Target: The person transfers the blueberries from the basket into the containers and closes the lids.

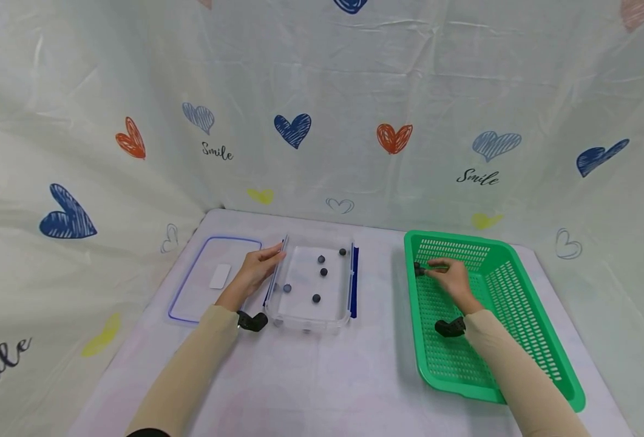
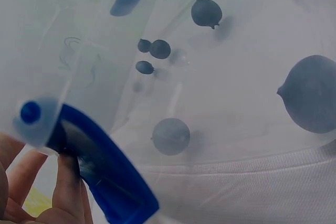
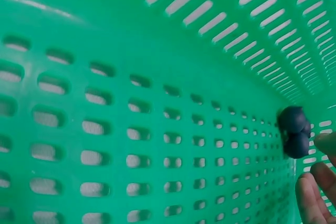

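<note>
Left hand [image 1: 257, 269] grips clear plastic box [image 1: 303, 273]; half-open right hand [image 1: 454, 278] adjoins dark-blue balls [image 3: 295, 144] at green plastic basket's [image 1: 458, 365] ten o'clock.

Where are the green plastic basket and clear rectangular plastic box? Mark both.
Green plastic basket [image 3: 142, 45], right wrist view: plain band between slot rows.
Clear rectangular plastic box [image 1: 301, 267], head view: bare floor.

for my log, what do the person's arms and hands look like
A long, plain beige fabric left sleeve and matching right sleeve reach the wrists. A small, angular black left wrist device and similar right wrist device show. The left hand and right hand are ungloved.
</note>
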Available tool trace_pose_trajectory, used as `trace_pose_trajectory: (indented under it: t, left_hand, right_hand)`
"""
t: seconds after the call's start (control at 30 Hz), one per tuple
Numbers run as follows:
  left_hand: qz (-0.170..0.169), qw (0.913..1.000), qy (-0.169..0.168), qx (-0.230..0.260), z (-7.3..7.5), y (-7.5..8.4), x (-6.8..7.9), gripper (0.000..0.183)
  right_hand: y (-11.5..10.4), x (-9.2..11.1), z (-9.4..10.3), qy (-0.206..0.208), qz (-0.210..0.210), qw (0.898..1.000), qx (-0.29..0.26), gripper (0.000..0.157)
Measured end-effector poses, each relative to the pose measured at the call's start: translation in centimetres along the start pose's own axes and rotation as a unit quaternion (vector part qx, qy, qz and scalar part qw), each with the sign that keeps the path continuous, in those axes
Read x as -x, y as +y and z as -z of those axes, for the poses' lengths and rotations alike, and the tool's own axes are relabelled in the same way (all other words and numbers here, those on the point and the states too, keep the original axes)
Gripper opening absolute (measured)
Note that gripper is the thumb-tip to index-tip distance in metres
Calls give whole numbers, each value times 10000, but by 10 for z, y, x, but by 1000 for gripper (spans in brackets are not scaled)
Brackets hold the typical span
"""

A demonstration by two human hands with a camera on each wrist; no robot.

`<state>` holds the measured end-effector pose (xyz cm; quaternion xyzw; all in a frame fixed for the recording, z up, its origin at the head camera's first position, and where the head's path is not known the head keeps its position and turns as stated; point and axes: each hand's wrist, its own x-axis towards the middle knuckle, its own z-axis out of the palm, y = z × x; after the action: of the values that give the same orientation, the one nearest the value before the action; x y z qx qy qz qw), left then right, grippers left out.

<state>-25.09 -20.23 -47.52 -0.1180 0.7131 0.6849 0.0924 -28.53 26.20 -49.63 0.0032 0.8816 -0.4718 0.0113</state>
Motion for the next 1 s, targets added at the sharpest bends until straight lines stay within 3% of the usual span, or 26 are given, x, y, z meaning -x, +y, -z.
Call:
trace_pose_trajectory:
  t: [0.23,0.6,0.83,1.0]
  left_hand:
    - [57,10000,33,-11,0,0,0,54]
    - [59,9999,72,-72,-2,2,1,54]
    - [-26,10000,-31,71,-1,0,1,54]
    - [-62,9999,-70,105,-1,-1,-1,55]
  right_hand:
    - [10,-5,-2,-92,11,9999,143,35]
    - [16,-5,0,-88,587,9978,-279,29]
    - [17,-9,-4,-140,563,9979,279,29]
    - [16,-10,-4,-134,646,9972,360,26]
